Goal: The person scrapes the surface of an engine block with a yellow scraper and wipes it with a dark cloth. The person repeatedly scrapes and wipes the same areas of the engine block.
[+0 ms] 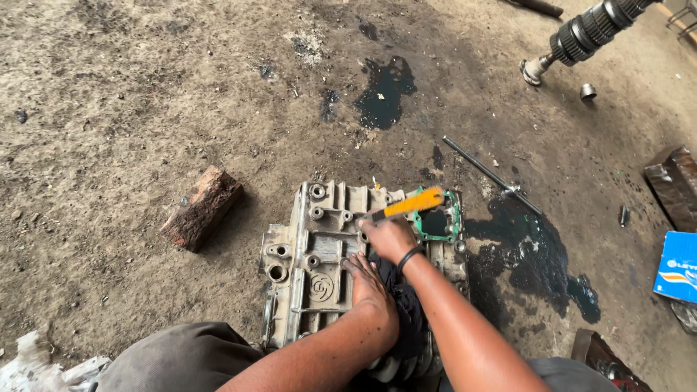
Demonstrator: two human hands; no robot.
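A grimy metal gearbox housing [312,247] lies flat on the dirt floor in front of me. My right hand [388,238] grips an orange-handled tool [410,204] held over the housing's upper right part, beside a green gasket [451,218]. A black band circles that wrist. My left hand [368,283] presses flat on the housing's middle, next to a dark rag [406,305] lying over the housing's right side.
A wooden block [201,207] lies left of the housing. Dark oil stains [537,254] spread right of it, with a thin metal rod [490,174]. A gear shaft [588,33] lies at top right, a small ring [587,91] near it. A blue carton [677,267] sits at the right edge.
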